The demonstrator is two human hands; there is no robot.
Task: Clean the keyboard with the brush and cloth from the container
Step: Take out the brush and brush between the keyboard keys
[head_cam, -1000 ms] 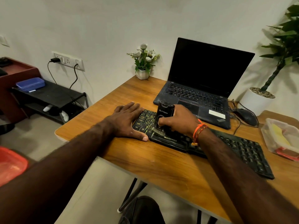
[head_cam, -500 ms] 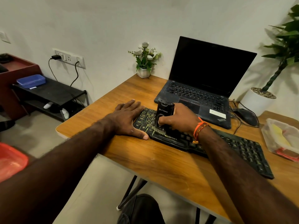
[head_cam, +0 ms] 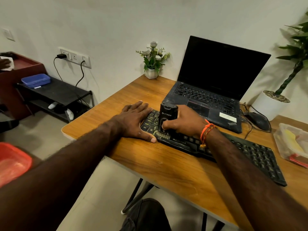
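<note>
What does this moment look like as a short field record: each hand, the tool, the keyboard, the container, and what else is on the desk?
left hand: flat, palm down on the keyboard's left end, holding nothing
right hand: gripping the brush, thumb on its front
brush: black, upright, bristles down on the keys
keyboard: black, lying at an angle on the wooden desk
container: clear plastic, at the desk's right edge, yellow item inside
cloth: cannot be identified
laptop: open, screen dark
mouse: right of the laptop
</note>
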